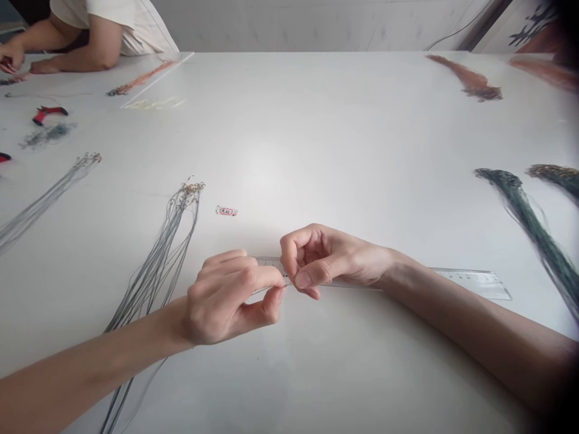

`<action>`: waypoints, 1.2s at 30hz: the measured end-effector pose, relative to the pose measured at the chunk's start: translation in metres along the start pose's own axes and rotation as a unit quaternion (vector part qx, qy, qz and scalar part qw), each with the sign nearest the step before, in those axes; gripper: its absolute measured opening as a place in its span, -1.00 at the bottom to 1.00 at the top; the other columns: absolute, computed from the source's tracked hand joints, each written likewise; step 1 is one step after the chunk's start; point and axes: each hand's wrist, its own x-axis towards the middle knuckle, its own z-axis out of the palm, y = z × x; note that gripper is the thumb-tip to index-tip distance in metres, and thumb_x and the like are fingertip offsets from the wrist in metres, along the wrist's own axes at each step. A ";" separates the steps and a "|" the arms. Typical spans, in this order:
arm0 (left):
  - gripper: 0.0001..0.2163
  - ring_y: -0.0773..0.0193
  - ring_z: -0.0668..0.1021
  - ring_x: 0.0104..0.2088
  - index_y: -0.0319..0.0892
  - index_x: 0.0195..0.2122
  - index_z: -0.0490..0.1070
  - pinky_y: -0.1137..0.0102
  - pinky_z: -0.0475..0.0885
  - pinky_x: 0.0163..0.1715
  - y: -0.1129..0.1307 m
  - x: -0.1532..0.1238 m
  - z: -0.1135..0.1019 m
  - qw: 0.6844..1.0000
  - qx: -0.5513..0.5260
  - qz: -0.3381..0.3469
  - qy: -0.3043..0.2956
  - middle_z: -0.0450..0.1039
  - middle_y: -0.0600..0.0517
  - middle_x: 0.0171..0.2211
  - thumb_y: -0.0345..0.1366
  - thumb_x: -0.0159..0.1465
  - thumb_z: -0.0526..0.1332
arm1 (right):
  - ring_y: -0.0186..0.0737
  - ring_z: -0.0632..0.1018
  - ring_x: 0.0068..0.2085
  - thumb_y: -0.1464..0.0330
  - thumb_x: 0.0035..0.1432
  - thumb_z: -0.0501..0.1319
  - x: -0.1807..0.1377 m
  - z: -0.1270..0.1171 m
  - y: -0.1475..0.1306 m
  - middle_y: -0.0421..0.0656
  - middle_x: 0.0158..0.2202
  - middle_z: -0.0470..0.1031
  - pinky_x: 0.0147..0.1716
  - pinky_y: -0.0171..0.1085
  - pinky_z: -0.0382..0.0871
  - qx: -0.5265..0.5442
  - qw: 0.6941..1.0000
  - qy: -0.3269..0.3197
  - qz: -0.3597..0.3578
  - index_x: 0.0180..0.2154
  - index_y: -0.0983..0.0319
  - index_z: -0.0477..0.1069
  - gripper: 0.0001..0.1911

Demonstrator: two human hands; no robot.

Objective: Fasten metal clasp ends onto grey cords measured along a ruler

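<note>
My left hand (235, 295) is closed, its thumb and forefinger pinching what looks like a thin cord. Fingertip to fingertip with it, my right hand (323, 259) pinches a tiny metallic end piece (296, 288), mostly hidden by the thumb. Under both hands a clear plastic ruler (470, 282) lies across the table, its middle covered by my right hand and wrist. Left of my hands, a bundle of grey cords (149, 274) with gold-coloured metal ends runs toward me, passing beneath my left forearm. A small wrapped piece with red print (226, 211) lies just beyond my left hand.
Another grey cord bundle (49, 193) lies far left, near red-handled pliers (49, 113) and a loose tangle (47, 135). Dark green cord bundles (534, 223) lie at right, orange-brown ones (470, 78) farther back. A co-worker's arms (97, 45) rest at the back left.
</note>
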 end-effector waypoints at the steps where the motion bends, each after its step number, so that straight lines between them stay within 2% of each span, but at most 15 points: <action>1: -0.86 0.48 0.28 -0.65 -0.23 -0.37 0.28 0.49 0.15 -0.65 0.000 0.000 0.000 1.000 -0.001 0.000 0.000 0.37 0.14 -0.63 -0.60 0.14 0.14 | -0.49 0.35 -0.56 0.57 0.02 0.18 0.000 0.000 0.000 -0.28 -0.63 0.37 -0.57 -0.45 0.15 0.001 1.000 0.000 0.000 -0.45 0.34 0.35 -0.93; 7: -0.86 0.48 0.23 -0.65 -0.23 -0.38 0.28 0.50 0.15 -0.66 -0.001 -0.001 0.000 1.000 0.005 0.002 0.008 0.33 0.15 -0.65 -0.60 0.13 0.14 | -0.49 0.35 -0.57 0.57 0.02 0.17 0.000 0.001 0.000 -0.29 -0.63 0.36 -0.57 -0.45 0.14 0.001 1.000 0.001 0.001 -0.45 0.34 0.35 -0.93; 14: -0.86 0.48 0.17 -0.66 -0.23 -0.41 0.28 0.51 0.13 -0.67 0.000 0.000 0.002 1.000 0.005 -0.010 0.016 0.19 0.20 -0.69 -0.60 0.13 0.14 | -0.49 0.29 -0.58 0.55 0.05 0.15 -0.001 0.002 -0.001 -0.29 -0.64 0.33 -0.59 -0.42 0.06 0.001 1.000 0.018 -0.003 -0.45 0.32 0.32 -0.93; 23: -0.89 0.50 0.14 -0.66 -0.23 -0.40 0.28 0.51 0.12 -0.66 -0.005 -0.003 0.009 0.999 0.012 -0.027 0.042 0.28 0.21 -0.65 -0.55 0.17 0.16 | -0.51 0.13 -0.62 0.49 0.10 0.11 0.001 0.003 0.001 -0.29 -0.62 0.34 -0.53 -0.38 0.08 0.007 0.999 0.040 0.009 -0.43 0.31 0.28 -0.93; 27: -0.89 0.50 0.12 -0.66 -0.22 -0.40 0.28 0.53 0.14 -0.64 -0.005 -0.004 0.011 0.998 0.025 -0.030 0.052 0.28 0.22 -0.65 -0.54 0.18 0.15 | -0.49 0.19 -0.60 0.48 0.10 0.10 0.001 0.004 0.000 -0.27 -0.63 0.32 -0.55 -0.41 0.04 0.001 0.998 0.058 0.012 -0.43 0.31 0.28 -0.93; 30: -0.90 0.50 0.13 -0.67 -0.21 -0.40 0.28 0.53 0.15 -0.62 -0.006 -0.004 0.013 0.997 0.036 -0.039 0.051 0.28 0.22 -0.64 -0.52 0.19 0.14 | -0.46 0.26 -0.57 0.48 0.09 0.11 0.002 0.003 0.000 -0.26 -0.62 0.33 -0.52 -0.40 0.11 0.014 0.997 0.078 0.018 -0.45 0.32 0.28 -0.93; 32: -0.91 0.49 0.14 -0.66 -0.20 -0.39 0.28 0.54 0.15 -0.61 -0.007 -0.005 0.013 0.997 0.042 -0.046 0.049 0.22 0.23 -0.66 -0.51 0.20 0.13 | -0.48 0.23 -0.59 0.48 0.11 0.10 0.004 0.003 0.000 -0.26 -0.61 0.34 -0.45 -0.38 0.18 0.031 0.995 0.088 0.021 -0.46 0.32 0.27 -0.90; 36: -0.92 0.48 0.10 -0.67 -0.20 -0.42 0.30 0.57 0.09 -0.65 -0.007 -0.006 0.013 0.994 0.020 -0.103 0.033 -0.04 0.25 -0.69 -0.45 0.21 0.10 | -0.49 0.20 -0.59 0.46 0.14 0.08 0.006 0.004 -0.002 -0.25 -0.59 0.32 -0.41 -0.37 0.22 0.040 0.993 0.111 0.023 -0.49 0.32 0.26 -0.84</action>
